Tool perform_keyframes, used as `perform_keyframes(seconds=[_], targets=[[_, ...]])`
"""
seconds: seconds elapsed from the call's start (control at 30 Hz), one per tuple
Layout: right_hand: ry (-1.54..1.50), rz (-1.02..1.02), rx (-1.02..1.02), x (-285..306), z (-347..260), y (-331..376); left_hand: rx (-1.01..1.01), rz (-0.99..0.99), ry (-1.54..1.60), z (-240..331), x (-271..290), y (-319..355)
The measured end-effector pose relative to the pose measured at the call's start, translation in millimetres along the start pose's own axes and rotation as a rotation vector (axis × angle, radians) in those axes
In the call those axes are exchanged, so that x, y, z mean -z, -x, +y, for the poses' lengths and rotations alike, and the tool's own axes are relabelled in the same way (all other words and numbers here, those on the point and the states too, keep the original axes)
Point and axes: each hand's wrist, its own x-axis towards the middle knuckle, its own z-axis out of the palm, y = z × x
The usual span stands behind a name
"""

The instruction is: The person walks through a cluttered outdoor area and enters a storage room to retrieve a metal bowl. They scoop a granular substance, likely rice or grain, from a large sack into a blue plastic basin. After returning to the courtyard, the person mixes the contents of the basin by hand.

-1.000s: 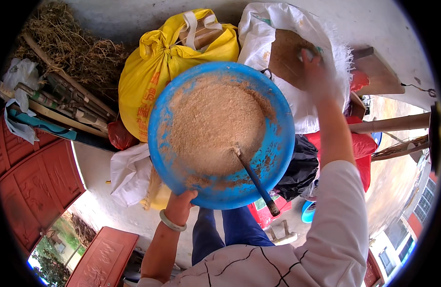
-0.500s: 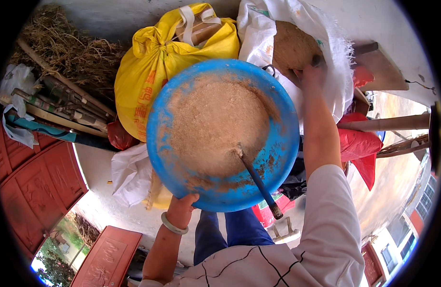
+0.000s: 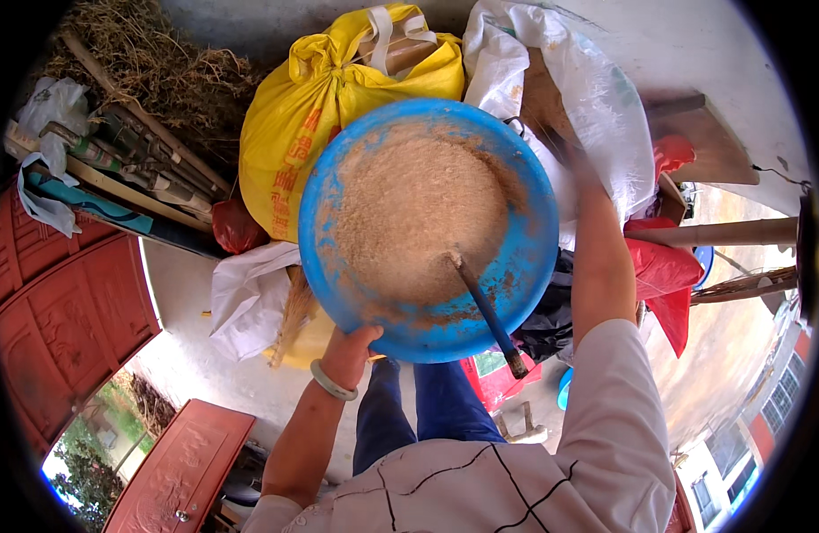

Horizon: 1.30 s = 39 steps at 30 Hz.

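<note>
My left hand [image 3: 349,353] grips the near-left rim of a round blue basin [image 3: 317,275], thumb over the edge and a pale bangle on the wrist. Pale brown meal [image 3: 418,204] heaps in the basin, with a dark-handled stick-like tool [image 3: 487,313] stuck in it and its end jutting past the near rim. My right arm stretches to the far right, where my right hand [image 3: 580,164] is smeared by motion at the mouth of a white woven sack [image 3: 609,111]. Brown grainy stuff [image 3: 544,93] shows inside that sack. What the right hand holds, if anything, cannot be made out.
A knotted yellow bag [image 3: 280,142] stands behind the basin. Dry stalks [image 3: 151,62] and bundled sticks [image 3: 151,164] are piled at the left, above red carved panels [image 3: 71,311]. At the right are a red bag [image 3: 663,275], a wooden pole [image 3: 720,233] and a black bag [image 3: 551,311].
The basin appears slightly higher and further right in view. My right hand, earlier inside the sack's opening, has come down toward me and is blurred; the sack's mouth has narrowed.
</note>
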Motion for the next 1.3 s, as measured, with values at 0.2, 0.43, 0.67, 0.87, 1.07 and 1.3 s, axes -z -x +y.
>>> perform_keyframes(seconds=[0.2, 0.43, 0.67, 0.87, 1.07, 1.3], targets=[[-0.069, -0.075, 0.031, 13, -24, 17, 0.003, -0.028, 0.027, -7, 2, 0], [-0.488, -0.131, -0.464, 22, -19, 7, -0.052, 0.003, 0.008, -5, -4, 15], [-0.486, -0.461, -0.279, 14, -104, 87, -0.033, 0.01, -0.019, -10, 4, 29], [-0.133, -0.538, -0.089, 14, -171, 164, -0.079, 0.01, -0.019, -22, 10, 36], [0.635, -0.653, 0.639, -3, -211, 264, -0.082, -0.038, -0.047, -25, 18, 70], [0.962, -0.768, 1.211, -19, -232, 380, -0.121, -0.123, 0.036, -51, 69, 126]])
